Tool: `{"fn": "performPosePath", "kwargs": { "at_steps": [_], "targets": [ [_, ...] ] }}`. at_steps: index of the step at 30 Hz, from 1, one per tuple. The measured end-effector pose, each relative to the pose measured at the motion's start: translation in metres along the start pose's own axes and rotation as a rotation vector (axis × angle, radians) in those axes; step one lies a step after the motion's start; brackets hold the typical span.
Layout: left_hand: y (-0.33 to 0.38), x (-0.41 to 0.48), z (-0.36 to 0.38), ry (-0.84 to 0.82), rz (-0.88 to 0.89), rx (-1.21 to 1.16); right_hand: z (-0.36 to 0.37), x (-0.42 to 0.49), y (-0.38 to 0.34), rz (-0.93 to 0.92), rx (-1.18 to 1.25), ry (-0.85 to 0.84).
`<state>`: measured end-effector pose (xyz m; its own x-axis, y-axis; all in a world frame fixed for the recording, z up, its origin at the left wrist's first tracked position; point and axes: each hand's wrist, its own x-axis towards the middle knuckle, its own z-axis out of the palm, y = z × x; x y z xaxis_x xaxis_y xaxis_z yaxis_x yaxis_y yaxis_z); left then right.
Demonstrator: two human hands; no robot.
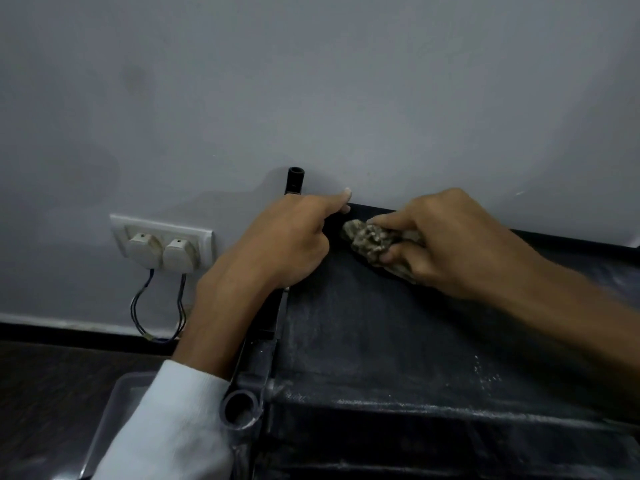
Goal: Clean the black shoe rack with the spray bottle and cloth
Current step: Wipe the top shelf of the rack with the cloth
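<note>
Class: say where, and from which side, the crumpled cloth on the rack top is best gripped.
Probably its bunched middle, pinched from above and the right: the cloth lies crumpled atop the shoe rack, the wall close behind and the left hand beside its left end.

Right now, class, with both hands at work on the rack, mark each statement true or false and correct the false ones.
1. The right hand holds the cloth against the top of the shoe rack. True.
2. The left hand holds a spray bottle. False: it grips the shoe rack's left edge, and no spray bottle is in view.
3. Two plugs sit in the wall socket. True.
4. The cloth lies at the rack's front edge. False: it is near the back left corner, close to the wall.
</note>
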<state>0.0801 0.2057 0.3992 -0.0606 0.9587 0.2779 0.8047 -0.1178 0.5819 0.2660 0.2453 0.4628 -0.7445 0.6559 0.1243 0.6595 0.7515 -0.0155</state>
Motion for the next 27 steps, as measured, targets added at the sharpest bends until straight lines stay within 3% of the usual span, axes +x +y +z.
{"fn": "performPosePath", "kwargs": {
  "at_steps": [9,19,24,27],
  "targets": [
    [-0.002,-0.001,0.0,0.021,-0.03,-0.072,0.005,-0.046,-0.011,-0.195,0.154,-0.019],
    [0.003,-0.003,-0.002,0.002,-0.044,-0.029,0.016,-0.002,0.009,-0.106,0.065,0.155],
    [0.001,-0.002,-0.004,0.024,-0.044,-0.051,0.015,0.004,-0.005,-0.066,0.155,0.083],
    [0.0,-0.001,-0.003,0.023,-0.05,-0.096,0.011,-0.026,-0.019,-0.131,0.202,0.014]
  ]
}}
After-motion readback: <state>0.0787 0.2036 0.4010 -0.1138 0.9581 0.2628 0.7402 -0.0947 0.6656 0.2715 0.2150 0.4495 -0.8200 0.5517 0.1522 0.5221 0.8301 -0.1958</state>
